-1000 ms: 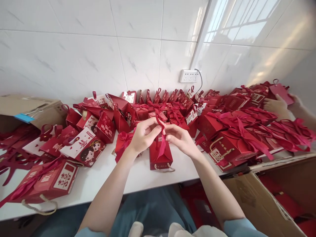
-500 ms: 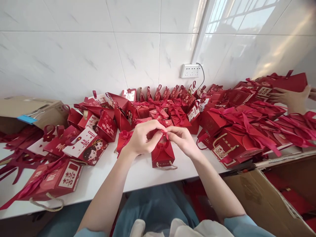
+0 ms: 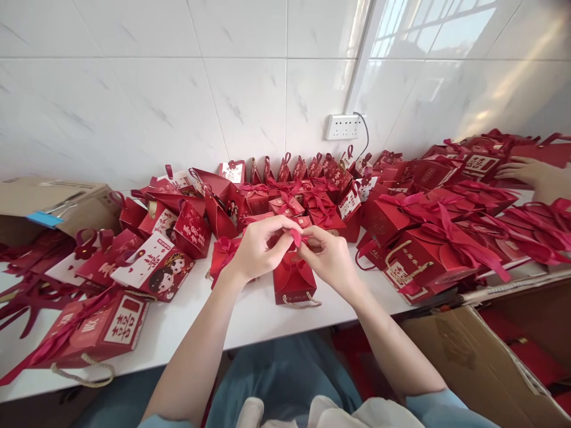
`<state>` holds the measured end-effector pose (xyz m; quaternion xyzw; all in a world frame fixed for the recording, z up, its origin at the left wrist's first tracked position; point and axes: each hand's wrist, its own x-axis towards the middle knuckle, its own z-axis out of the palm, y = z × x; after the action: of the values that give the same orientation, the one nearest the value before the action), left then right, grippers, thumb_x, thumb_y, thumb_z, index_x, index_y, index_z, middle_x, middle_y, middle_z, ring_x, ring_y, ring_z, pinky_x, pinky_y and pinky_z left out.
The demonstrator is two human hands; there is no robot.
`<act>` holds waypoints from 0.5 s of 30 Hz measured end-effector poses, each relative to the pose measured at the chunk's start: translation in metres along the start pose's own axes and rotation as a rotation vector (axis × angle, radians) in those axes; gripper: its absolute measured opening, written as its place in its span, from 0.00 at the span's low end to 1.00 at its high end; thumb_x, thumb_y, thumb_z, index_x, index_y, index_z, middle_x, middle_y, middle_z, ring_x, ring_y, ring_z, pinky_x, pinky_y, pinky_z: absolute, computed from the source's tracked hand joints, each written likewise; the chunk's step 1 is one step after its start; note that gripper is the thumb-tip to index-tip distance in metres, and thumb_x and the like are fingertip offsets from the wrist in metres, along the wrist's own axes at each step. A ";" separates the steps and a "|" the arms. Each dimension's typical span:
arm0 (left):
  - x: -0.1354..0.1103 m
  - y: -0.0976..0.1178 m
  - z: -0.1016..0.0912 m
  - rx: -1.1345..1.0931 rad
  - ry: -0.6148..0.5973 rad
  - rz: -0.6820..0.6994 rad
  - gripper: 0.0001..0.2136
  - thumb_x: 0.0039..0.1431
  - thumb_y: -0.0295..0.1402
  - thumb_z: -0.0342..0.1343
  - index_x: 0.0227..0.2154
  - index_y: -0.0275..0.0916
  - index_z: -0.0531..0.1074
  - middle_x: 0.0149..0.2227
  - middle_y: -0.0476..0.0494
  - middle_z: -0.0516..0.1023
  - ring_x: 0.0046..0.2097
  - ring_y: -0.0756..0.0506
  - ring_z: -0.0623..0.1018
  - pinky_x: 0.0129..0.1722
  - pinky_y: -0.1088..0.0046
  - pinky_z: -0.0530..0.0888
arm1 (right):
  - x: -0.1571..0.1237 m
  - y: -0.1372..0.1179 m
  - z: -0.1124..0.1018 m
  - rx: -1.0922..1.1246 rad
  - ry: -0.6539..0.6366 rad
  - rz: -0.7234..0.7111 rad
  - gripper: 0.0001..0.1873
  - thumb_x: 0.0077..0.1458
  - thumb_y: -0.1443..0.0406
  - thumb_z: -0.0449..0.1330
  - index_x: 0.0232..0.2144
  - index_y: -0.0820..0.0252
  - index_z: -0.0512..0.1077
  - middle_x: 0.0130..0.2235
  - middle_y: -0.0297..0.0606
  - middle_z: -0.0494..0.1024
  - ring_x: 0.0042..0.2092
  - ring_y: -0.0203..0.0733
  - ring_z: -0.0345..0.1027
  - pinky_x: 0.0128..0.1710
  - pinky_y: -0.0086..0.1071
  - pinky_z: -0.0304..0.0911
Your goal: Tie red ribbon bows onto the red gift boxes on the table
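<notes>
A small red gift box point(image 3: 292, 279) with a twisted cord handle stands on the white table in front of me. Just above its top, my left hand point(image 3: 263, 245) pinches a red ribbon point(image 3: 296, 238). My right hand point(image 3: 327, 255) closes on the same ribbon from the other side, fingertips close to the left ones. The fingers partly hide the ribbon and the box's upper part. Beside my left hand sits another red box point(image 3: 222, 258) with a ribbon on top.
Red boxes with bows point(image 3: 432, 249) crowd the right side, where another person's hand point(image 3: 530, 175) rests on a red box. Left are a red box point(image 3: 100, 327), loose ribbons point(image 3: 33, 297) and a cardboard box point(image 3: 84, 202). An open carton point(image 3: 473, 362) stands below the table edge. A power strip point(image 3: 342, 127) is on the wall.
My right hand has turned inward slightly, its fingertips closer to the left hand at the ribbon. At the far right, the other person's hand and a red box have shifted right.
</notes>
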<state>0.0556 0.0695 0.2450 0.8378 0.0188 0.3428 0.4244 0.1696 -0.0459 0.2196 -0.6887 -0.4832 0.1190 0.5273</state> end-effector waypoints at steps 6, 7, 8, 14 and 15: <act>-0.002 -0.001 0.003 -0.063 0.111 0.075 0.06 0.57 0.27 0.52 0.30 0.38 0.74 0.26 0.47 0.77 0.30 0.49 0.76 0.30 0.75 0.73 | -0.004 -0.002 0.002 0.253 0.130 -0.013 0.10 0.52 0.63 0.57 0.34 0.58 0.77 0.31 0.36 0.81 0.36 0.42 0.76 0.36 0.32 0.69; -0.003 -0.002 0.005 -0.083 0.134 0.088 0.06 0.57 0.27 0.53 0.29 0.38 0.75 0.26 0.47 0.77 0.30 0.49 0.76 0.31 0.74 0.73 | -0.002 -0.002 0.004 0.348 0.169 0.030 0.11 0.53 0.61 0.57 0.32 0.58 0.77 0.31 0.36 0.81 0.36 0.41 0.76 0.36 0.32 0.70; -0.004 -0.003 0.007 -0.107 0.158 0.102 0.06 0.57 0.27 0.53 0.29 0.38 0.75 0.26 0.48 0.77 0.30 0.49 0.76 0.31 0.74 0.73 | 0.000 -0.003 0.006 0.432 0.219 0.073 0.10 0.53 0.60 0.58 0.30 0.59 0.77 0.30 0.35 0.81 0.34 0.41 0.76 0.35 0.32 0.70; -0.014 -0.021 0.026 -0.336 0.384 0.081 0.05 0.58 0.32 0.56 0.31 0.40 0.76 0.35 0.44 0.79 0.41 0.44 0.78 0.41 0.67 0.75 | 0.014 -0.004 0.023 0.895 0.400 0.229 0.14 0.41 0.64 0.69 0.33 0.58 0.72 0.26 0.28 0.78 0.29 0.33 0.72 0.32 0.28 0.69; -0.017 -0.024 0.029 -0.378 0.468 0.052 0.05 0.58 0.33 0.57 0.31 0.41 0.76 0.37 0.43 0.79 0.44 0.43 0.78 0.43 0.66 0.75 | 0.015 -0.003 0.023 0.963 0.439 0.246 0.16 0.41 0.65 0.69 0.34 0.58 0.71 0.25 0.26 0.78 0.28 0.32 0.71 0.32 0.28 0.69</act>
<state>0.0657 0.0590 0.2062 0.6425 0.0306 0.5345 0.5482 0.1599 -0.0197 0.2178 -0.4296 -0.1684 0.2410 0.8538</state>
